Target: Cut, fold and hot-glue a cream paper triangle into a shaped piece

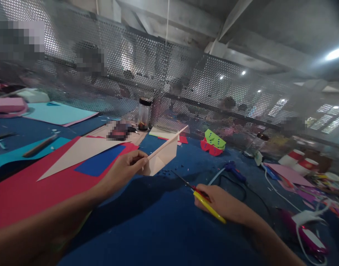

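Note:
My left hand (132, 162) pinches the near end of a folded piece of cream paper (165, 153), held up above the blue table. A raised fold runs along the paper's upper edge. In my right hand (213, 199) is a pair of scissors (206, 207) with yellow and red handles. Their dark blades point up and left toward the paper, apart from it. Left of my left hand, a cream paper triangle (78, 151) and a blue paper piece (101, 160) lie on a large red sheet (28, 192).
A glue gun (236, 173) with its cord lies beyond my right hand. Red and green paper cutouts (213, 142) stand near the perforated metal screen (186, 70). A jar (144, 114) stands at the back. Paper cups (293, 158), scraps and a magenta device (310, 236) crowd the right side.

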